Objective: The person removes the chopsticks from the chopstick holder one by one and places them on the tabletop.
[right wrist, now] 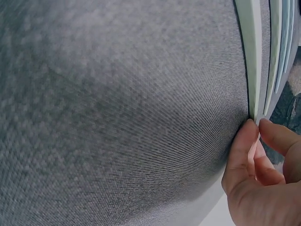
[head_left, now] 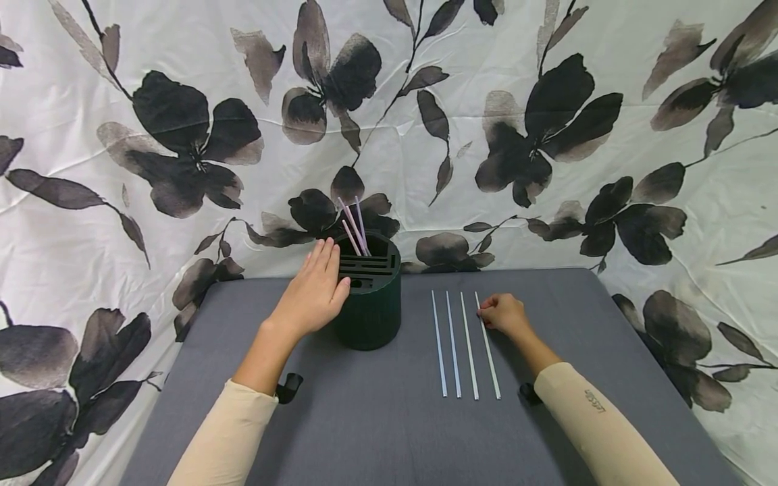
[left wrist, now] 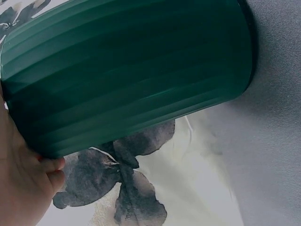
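My left hand (head_left: pixel 313 287) rests against the left side of a dark green ribbed holder (head_left: pixel 369 324), fingers straight and thumb at its slotted top. The left wrist view shows the holder's ribbed wall (left wrist: pixel 131 70) with the left hand (left wrist: pixel 28 179) at its rim. Several thin pink and purple sticks (head_left: pixel 354 228) stand in its rear opening. With thumb and fingertips, my right hand (head_left: pixel 503 314) pinches the far end of the rightmost pale green stick (head_left: pixel 489 351). To its left lie another pale green stick (head_left: pixel 469 351) and two pale blue sticks (head_left: pixel 453 351), roughly parallel.
A grey cloth-covered table (head_left: pixel 377 425) carries everything. Behind it hangs a white fabric backdrop (head_left: pixel 425 189) with dark flowers. Black wrist-camera parts (head_left: pixel 289 388) show beside the left forearm.
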`<state>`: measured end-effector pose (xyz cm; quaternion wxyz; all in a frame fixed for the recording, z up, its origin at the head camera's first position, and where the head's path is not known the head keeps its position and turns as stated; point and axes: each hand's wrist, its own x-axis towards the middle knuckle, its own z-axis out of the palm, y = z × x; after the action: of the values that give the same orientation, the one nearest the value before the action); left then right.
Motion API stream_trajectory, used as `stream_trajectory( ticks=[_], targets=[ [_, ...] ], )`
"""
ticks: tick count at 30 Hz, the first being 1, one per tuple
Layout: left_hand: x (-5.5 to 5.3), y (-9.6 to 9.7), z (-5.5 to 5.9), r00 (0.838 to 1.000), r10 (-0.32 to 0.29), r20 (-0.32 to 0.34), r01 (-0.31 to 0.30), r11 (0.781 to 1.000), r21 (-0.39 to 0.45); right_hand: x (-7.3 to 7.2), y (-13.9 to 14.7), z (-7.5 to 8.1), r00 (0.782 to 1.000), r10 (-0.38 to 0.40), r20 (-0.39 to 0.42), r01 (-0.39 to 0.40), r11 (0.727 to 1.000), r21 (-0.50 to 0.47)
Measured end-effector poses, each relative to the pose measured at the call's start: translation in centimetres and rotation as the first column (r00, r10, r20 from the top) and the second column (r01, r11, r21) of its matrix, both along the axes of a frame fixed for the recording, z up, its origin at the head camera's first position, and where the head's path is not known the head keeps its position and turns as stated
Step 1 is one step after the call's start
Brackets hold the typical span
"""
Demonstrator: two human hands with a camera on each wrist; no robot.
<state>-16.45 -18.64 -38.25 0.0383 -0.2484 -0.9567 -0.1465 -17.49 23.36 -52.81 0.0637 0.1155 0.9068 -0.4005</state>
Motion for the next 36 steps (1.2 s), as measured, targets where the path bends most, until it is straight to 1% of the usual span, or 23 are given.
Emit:
stream_trajectory(
  ticks=[3, 6, 12, 15, 19, 24, 29, 30, 32, 36],
  targets=[
    [0.0, 0.1, 0.1, 1.0, 0.001, 0.004, -0.001, 1.0, -0.005, 0.2, 0.0, 0.3, 0.999, 0.027, -0.019, -0.027, 0.999, 0.025],
    [0.0, 0.2, 0.2, 1.0, 0.004, 0.008, -0.004, 1.0, -0.009, 0.1, 0.0, 0.9, 0.997, 0.051, -0.052, -0.048, 0.997, 0.061],
    [-0.1, 0.2, 0.1, 1.0, 0.0, -0.002, 0.0, 1.0, -0.009, -0.3, -0.2, 2.8, 0.989, 0.1, -0.112, -0.086, 0.989, 0.12],
    [-0.1, 0.2, 0.0, 1.0, -0.004, -0.018, 0.004, 1.0, -0.01, -0.7, -0.5, 3.7, 0.983, 0.128, -0.133, -0.109, 0.984, 0.144],
    [-0.1, 0.2, -0.1, 0.999, -0.007, -0.038, 0.006, 1.0, -0.014, -1.0, -1.4, 5.0, 0.971, 0.185, -0.149, -0.166, 0.977, 0.135],
    [-0.2, 0.1, -0.1, 0.999, -0.007, -0.033, 0.007, 1.0, -0.018, -1.4, -3.0, 7.2, 0.944, 0.266, -0.194, -0.246, 0.962, 0.121],
    [-0.2, 0.0, 0.1, 1.0, -0.001, -0.017, 0.001, 1.0, -0.02, -2.1, -5.0, 9.2, 0.906, 0.334, -0.261, -0.337, 0.941, 0.031],
    [-0.2, 0.0, 0.1, 1.0, -0.001, -0.017, 0.001, 1.0, -0.021, -2.2, -5.4, 9.5, 0.895, 0.348, -0.279, -0.357, 0.934, 0.019],
    [-0.2, 0.0, 0.2, 1.0, -0.001, -0.017, 0.001, 1.0, -0.023, -2.6, -6.2, 10.2, 0.88, 0.359, -0.312, -0.381, 0.925, -0.01],
    [-0.3, 0.0, 0.1, 1.0, -0.006, -0.016, 0.005, 1.0, -0.025, -3.3, -7.8, 11.8, 0.851, 0.37, -0.373, -0.412, 0.911, -0.037]
  ],
)
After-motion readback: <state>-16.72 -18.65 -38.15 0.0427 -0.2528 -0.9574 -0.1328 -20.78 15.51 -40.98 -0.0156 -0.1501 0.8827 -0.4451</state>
